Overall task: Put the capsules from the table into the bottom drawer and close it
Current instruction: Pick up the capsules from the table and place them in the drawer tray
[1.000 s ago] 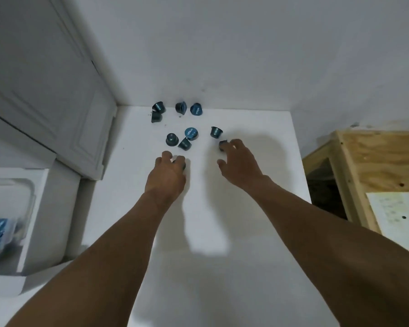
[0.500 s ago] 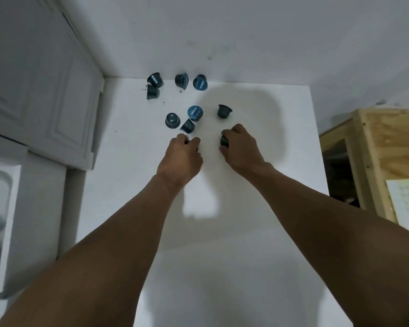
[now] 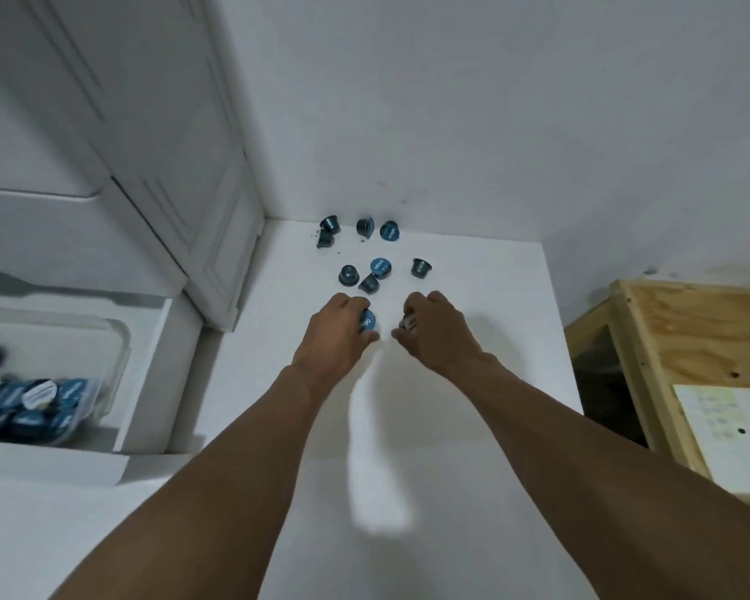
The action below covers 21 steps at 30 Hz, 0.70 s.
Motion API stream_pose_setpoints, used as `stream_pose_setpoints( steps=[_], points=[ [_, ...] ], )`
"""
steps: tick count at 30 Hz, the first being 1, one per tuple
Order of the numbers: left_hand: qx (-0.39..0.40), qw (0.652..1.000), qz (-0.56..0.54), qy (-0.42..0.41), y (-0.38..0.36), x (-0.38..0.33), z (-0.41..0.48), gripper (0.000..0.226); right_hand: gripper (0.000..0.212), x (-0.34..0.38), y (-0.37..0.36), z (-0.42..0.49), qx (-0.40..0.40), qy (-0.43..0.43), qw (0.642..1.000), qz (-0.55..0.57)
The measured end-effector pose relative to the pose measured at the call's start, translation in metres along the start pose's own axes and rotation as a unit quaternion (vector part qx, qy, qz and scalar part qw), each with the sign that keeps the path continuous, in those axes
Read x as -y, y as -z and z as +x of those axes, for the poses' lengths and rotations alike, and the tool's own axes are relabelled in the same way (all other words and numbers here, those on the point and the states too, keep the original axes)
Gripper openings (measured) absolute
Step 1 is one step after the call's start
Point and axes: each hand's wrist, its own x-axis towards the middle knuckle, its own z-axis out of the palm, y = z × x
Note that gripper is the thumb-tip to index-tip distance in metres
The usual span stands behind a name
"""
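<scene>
Several dark blue capsules (image 3: 381, 267) lie scattered on the white table (image 3: 485, 296) near the back wall. My left hand (image 3: 336, 335) is closed around one blue capsule (image 3: 368, 322), its lid showing between the fingers. Just to its right, my right hand (image 3: 436, 333) grips another capsule (image 3: 409, 322), mostly hidden by the fingers. Both hands are just in front of the scattered group. At the far left the open drawer (image 3: 143, 365) holds a clear tray (image 3: 113, 352) filled with several capsules (image 3: 31, 400).
A white cabinet with panelled doors (image 3: 182, 175) stands left of the table. A plywood bench (image 3: 684, 339) with a sheet of paper (image 3: 728, 435) sits to the right, a dark gap between it and the table.
Both hands closed on a capsule each and drew back slightly from the group. The view swung left, bringing the open drawer with its capsules back into sight.
</scene>
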Motion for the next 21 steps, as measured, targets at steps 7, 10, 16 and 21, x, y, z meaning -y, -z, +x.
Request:
stream_pose_setpoints(
  steps=[7,10,16,21],
  points=[
    [-0.113,0.993,-0.016,-0.015,0.047,-0.041,-0.075,0.045,0.039,0.034,0.055,-0.063,-0.050,0.049,0.997,0.041],
    [-0.164,0.986,-0.031,-0.007,0.067,-0.057,-0.111,0.043,0.032,0.054,0.075,-0.097,-0.081,0.098,0.991,0.052],
    [-0.247,0.968,-0.050,0.010,0.102,-0.068,-0.189,0.046,0.039,0.100,0.084,-0.155,-0.109,0.184,0.974,0.072],
    [-0.299,0.953,-0.036,0.043,0.131,-0.050,-0.247,0.038,0.033,0.149,0.075,-0.189,-0.106,0.222,0.965,0.084]
  ],
)
